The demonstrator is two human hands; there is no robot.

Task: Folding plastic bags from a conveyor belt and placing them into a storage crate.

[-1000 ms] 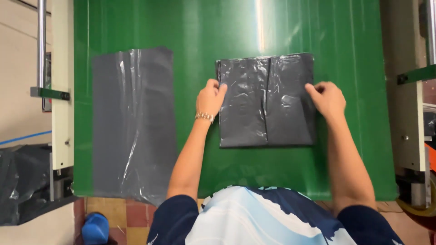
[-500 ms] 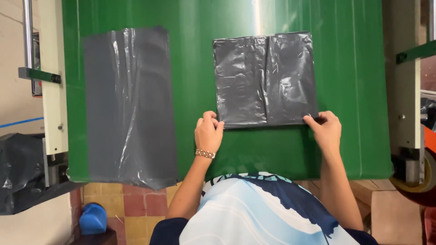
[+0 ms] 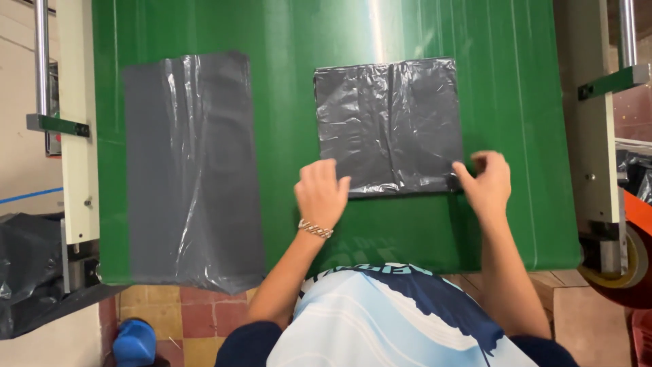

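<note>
Folded dark plastic bag (image 3: 388,126) lies flat on the green table (image 3: 516,136), both hands at its near edge.
The left hand (image 3: 320,194) pinches the near-left corner, fingers curled; the right hand (image 3: 483,180) pinches the near-right corner. Folding cleanly calls for lifting both corners evenly and keeping edges aligned. An unfolded grey bag (image 3: 193,170) lies well apart on the left.

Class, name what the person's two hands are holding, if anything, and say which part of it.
Both the left hand and right hand grip the folded dark plastic bag at its near edge corners.
</note>
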